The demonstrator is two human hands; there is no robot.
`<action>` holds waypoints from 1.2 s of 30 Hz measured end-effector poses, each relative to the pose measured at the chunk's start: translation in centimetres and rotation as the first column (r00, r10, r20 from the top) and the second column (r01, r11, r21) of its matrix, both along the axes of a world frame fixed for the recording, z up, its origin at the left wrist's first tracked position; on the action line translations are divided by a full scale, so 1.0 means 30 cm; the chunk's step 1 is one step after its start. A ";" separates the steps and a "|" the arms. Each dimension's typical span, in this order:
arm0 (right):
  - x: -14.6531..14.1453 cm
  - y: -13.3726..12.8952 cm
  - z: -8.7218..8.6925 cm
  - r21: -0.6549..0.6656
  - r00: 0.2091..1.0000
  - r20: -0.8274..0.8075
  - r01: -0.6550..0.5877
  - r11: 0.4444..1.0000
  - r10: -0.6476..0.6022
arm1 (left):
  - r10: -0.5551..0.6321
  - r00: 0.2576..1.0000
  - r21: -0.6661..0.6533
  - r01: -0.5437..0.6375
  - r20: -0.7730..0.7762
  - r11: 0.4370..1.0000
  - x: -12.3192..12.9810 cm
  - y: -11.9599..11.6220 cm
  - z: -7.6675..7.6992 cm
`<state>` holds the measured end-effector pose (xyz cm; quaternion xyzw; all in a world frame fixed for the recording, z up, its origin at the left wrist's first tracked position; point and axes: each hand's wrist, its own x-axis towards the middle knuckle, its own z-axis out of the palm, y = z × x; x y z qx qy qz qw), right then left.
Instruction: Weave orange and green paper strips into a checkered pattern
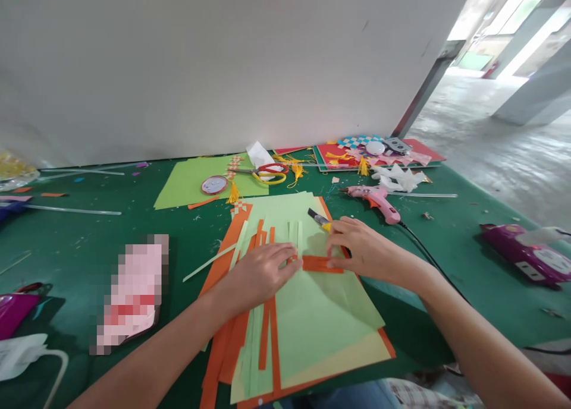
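My left hand (263,272) lies low over light green paper sheets (330,308), its fingers and thumb pressed onto the crossing of pale green paper strips (299,236) and short orange paper strips (317,263). At the right end of the orange strips, my right hand (354,247) pinches with thumb and bent fingers. Just beyond the right hand lies a utility knife (319,219) with a yellow part, partly covered by the fingers. Long orange strips (274,337) and more pale green strips lie under and beside my left hand.
Behind the sheets are scissors (270,174) with red and yellow handles, a round tin (215,185) and yellow tassels (297,170). A pink hot glue gun (377,202), its cord running past my right forearm, lies to the right. A purple device (530,251) sits farther right; a pixelated pink object (134,290) is left.
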<state>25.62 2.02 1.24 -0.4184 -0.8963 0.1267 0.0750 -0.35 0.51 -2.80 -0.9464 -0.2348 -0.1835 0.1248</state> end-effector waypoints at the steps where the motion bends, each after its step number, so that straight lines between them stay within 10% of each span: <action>1: -0.008 -0.002 0.001 -0.003 0.999 -0.025 -0.027 1.000 0.027 | -0.006 1.000 0.003 0.006 -0.003 1.000 0.000 0.000 0.000; 36: -0.043 -0.024 -0.034 -0.090 0.997 0.019 -0.073 0.993 0.075 | -0.058 0.998 -0.095 0.056 -0.022 0.994 0.007 0.000 0.007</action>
